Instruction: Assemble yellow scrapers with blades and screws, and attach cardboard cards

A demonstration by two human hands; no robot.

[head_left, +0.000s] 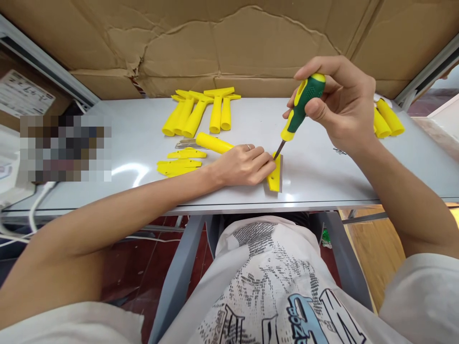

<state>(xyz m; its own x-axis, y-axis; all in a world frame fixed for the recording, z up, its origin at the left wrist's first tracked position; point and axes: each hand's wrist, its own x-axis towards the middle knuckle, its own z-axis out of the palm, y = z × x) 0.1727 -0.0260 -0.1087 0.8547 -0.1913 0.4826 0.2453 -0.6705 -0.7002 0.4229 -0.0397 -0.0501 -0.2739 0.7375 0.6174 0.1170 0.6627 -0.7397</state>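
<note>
My right hand (339, 98) grips a green and yellow screwdriver (303, 105), tilted with its tip down on the head of a yellow scraper (274, 178). Under my left hand (247, 165), the same scraper is pressed to the table, its round handle sticking out to the left behind the fingers. A thin metal blade (281, 167) shows along the right edge of its head. The spot where the screwdriver tip meets the head is partly hidden by my left fingertips. Flat yellow plates (179, 167) lie left of my left wrist.
Several yellow scraper handles (195, 112) lie at the back, with metal blades (190, 143) in front of them. More yellow handles (389, 119) and small screws (339, 151) are at right. Cardboard (229, 43) walls the back edge.
</note>
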